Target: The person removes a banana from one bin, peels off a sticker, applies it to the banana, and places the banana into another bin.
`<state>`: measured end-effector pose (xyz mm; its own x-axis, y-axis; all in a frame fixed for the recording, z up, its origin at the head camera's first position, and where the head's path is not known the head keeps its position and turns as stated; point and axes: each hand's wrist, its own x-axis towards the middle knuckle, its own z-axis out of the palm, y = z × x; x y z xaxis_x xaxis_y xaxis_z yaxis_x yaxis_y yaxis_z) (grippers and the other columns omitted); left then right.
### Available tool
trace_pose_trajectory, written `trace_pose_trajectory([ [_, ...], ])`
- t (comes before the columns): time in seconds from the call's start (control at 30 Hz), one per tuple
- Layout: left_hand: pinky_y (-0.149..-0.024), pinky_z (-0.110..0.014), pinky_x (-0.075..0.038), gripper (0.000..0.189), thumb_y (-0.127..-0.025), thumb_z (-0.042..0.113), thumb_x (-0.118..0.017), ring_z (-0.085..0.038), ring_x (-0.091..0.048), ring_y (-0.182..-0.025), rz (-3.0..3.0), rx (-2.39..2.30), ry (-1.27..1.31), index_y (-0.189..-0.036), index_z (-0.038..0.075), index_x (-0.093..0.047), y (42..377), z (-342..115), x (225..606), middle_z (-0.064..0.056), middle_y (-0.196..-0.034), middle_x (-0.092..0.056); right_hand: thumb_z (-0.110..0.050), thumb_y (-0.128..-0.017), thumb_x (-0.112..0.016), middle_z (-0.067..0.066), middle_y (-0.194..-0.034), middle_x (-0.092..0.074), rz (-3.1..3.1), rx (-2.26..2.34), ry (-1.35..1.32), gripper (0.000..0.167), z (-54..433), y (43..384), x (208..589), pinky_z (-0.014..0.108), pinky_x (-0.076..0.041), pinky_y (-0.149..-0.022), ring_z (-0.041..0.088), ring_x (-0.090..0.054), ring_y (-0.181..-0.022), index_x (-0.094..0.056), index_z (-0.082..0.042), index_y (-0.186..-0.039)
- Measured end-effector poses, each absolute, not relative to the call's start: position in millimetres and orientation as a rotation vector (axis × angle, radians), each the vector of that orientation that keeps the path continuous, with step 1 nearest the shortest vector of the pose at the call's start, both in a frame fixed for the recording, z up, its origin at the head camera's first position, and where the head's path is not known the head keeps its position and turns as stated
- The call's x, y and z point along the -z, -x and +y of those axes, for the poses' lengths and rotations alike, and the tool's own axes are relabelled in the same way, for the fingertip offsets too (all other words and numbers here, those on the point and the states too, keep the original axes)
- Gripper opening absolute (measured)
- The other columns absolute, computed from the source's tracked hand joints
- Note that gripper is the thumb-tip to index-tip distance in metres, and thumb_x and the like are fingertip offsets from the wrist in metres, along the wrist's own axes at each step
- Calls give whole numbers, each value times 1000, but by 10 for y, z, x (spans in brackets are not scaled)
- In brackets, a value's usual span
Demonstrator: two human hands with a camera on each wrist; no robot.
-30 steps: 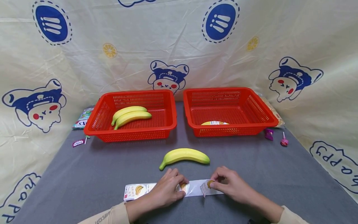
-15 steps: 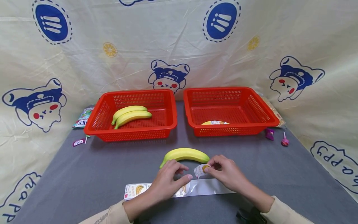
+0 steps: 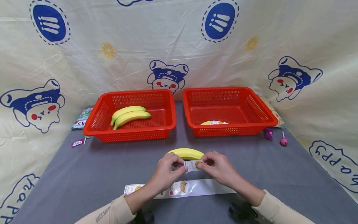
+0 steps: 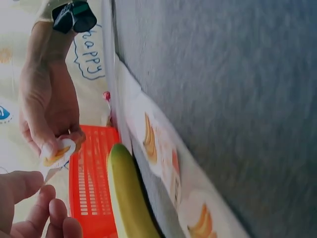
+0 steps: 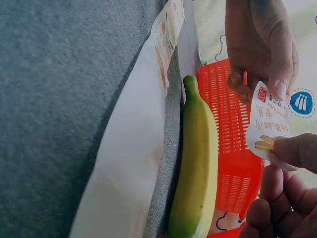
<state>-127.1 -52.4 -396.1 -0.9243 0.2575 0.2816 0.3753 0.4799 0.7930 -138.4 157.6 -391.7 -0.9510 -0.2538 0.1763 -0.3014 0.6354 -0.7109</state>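
L hand (image 3: 169,169) has just left the strip (image 3: 205,186) and come up to meet R hand (image 3: 219,168). ½ sec ago only R hand had the label (image 3: 192,165); now both grips have it: L thumb + fingertip pinch the plain end, R thumb + finger pinch the rounded end w/ the banana pic. Label's now held taut-ish btwn the hands, off the worktop (image 3: 95,174), near side of the loose banana (image 3: 186,153) and apart from it. Means, I'd judge, peeling's done for this one and its angle is under better ctrl.

Materials etc.: label's thin, white, printed w/ lettering, a bit curled, prob. tacky underneath. Strip's smooth, slick, white, approx. half bare, w/ other labels (image 3: 179,188) toward its L end. Loose banana's curved, smooth-skinned, yellow w/ greenish tips. Worktop cloth's matte grey, woven. L basket (image 3: 134,135) + R basket (image 3: 232,131): red perforated plastic; two bananas (image 3: 132,116) in L one.
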Motion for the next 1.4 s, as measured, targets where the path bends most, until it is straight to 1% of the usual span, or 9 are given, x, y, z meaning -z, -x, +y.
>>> trace_pose_trajectory([
  [0.1,-69,-24,-44,7,-77,13,-75,-10,-51,-78,-2602,1442,539,-78,13,-68,1332,-549,3933,3,-77,-60,-16,-78,-74,-2,-75,-56,-2800,-1256,-478,7,1572,1431,3903,20,-45,-65,8,-51,-72,-67,-14,-80],
  [0.17,-68,-21,-41,6,-78,13,-74,-10,-49,-78,-2628,1426,529,-79,13,-68,1376,-563,3914,3,-77,-59,-16,-79,-73,0,-75,-57,-2811,-1272,-477,7,1567,1471,3893,20,-45,-65,10,-51,-72,-67,-12,-80],
  [0.27,-67,-21,-39,5,-79,15,-73,-11,-48,-77,-2661,1399,508,-79,12,-69,1457,-583,3878,2,-76,-59,-17,-80,-72,2,-77,-59,-2833,-1296,-476,7,1555,1547,3884,22,-44,-65,11,-51,-73,-68,-11,-80],
  [0.43,-71,-25,-37,6,-80,18,-72,-17,-50,-81,-2720,1336,476,-80,13,-70,1649,-617,3855,0,-79,-61,-20,-82,-71,4,-84,-64,-2901,-1320,-429,11,1511,1718,3860,27,-44,-69,16,-52,-78,-69,-10,-84],
  [0.53,-72,-27,-36,6,-80,18,-71,-19,-50,-82,-2743,1307,455,-77,12,-70,1759,-625,3875,-1,-78,-60,-21,-82,-70,4,-83,-65,-2928,-1284,-409,12,1478,1824,3862,28,-42,-68,16,-51,-77,-70,-10,-85],
  [0.7,-71,-28,-33,8,-78,19,-71,-15,-45,-80,-2790,1275,396,-74,13,-71,1879,-617,3913,-1,-76,-58,-23,-83,-70,2,-81,-65,-3000,-1257,-350,13,1428,1959,3898,27,-40,-64,15,-50,-74,-69,-11,-85],
  [0.9,-71,-28,-33,9,-79,20,-70,-15,-43,-79,-2854,1257,346,-73,13,-69,1939,-605,3952,-1,-76,-56,-26,-83,-70,2,-78,-64,-3051,-1240,-329,15,1403,2049,3944,27,-39,-65,15,-50,-73,-68,-11,-83],
  [1.23,-68,-27,-33,9,-78,19,-70,-16,-43,-78,-2851,1168,385,-72,13,-68,1961,-576,3995,-2,-75,-55,-28,-82,-71,2,-81,-65,-3104,-1202,-290,17,1409,2110,3992,26,-41,-64,16,-51,-75,-68,-12,-82],
  [1.4,-68,-27,-34,9,-78,18,-71,-15,-43,-78,-2849,1158,395,-71,13,-67,1972,-571,4013,-2,-75,-53,-27,-81,-71,2,-76,-63,-3096,-1159,-324,17,1405,2114,3999,26,-39,-61,15,-50,-71,-67,-11,-80],
])
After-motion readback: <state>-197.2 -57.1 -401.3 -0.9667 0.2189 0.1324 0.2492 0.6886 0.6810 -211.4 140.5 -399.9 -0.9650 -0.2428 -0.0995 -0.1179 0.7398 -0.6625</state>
